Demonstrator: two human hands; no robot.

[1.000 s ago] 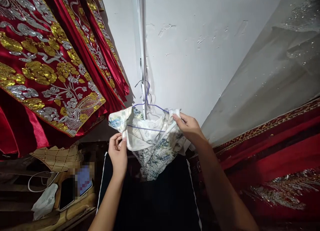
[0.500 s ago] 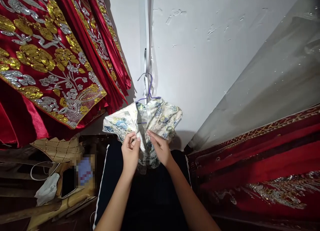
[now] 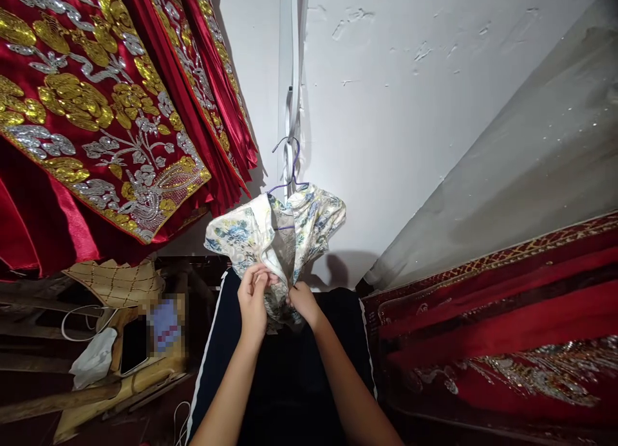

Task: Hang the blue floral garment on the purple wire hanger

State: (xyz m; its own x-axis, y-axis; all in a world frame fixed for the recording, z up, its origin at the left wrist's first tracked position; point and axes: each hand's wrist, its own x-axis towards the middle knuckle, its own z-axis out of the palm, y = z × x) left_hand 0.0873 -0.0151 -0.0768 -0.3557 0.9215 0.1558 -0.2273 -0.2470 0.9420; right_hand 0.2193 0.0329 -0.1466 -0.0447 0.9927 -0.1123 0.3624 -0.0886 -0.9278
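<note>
My left hand (image 3: 253, 295) pinches the edge of the front opening of a short-sleeved floral blouse (image 3: 236, 233), thumb and fingertips drawn together on the pale band. My right hand (image 3: 304, 302) is curled almost into a fist around cloth lower down, near the bottom of the opening; exactly what lies inside the curled fingers, I cannot tell. Gripping both sides at once probably keeps the two front edges apart yet lined up, since such soft fabric would likely slump shut on its own.

The blouse is right in front of me, its shoulders spread over a purple wire hanger (image 3: 295, 166), whose hook meets a pale vertical strip (image 3: 290, 47) against the white wall (image 3: 386, 143). The hanger seems to carry the weight, which would leave both hands free for the front. The hem end droops over my dark trousers (image 3: 284, 381).

To my left, red embroidered cloth (image 3: 77, 105) hangs well apart from the blouse. Below it, a dark-screened phone (image 3: 134, 346) and a crumpled white wrapper (image 3: 95, 359) lie on a wooden surface (image 3: 120, 401). To my right, clear plastic sheeting (image 3: 483, 176) hangs by red sequinned fabric (image 3: 458, 330), perhaps against dust.
</note>
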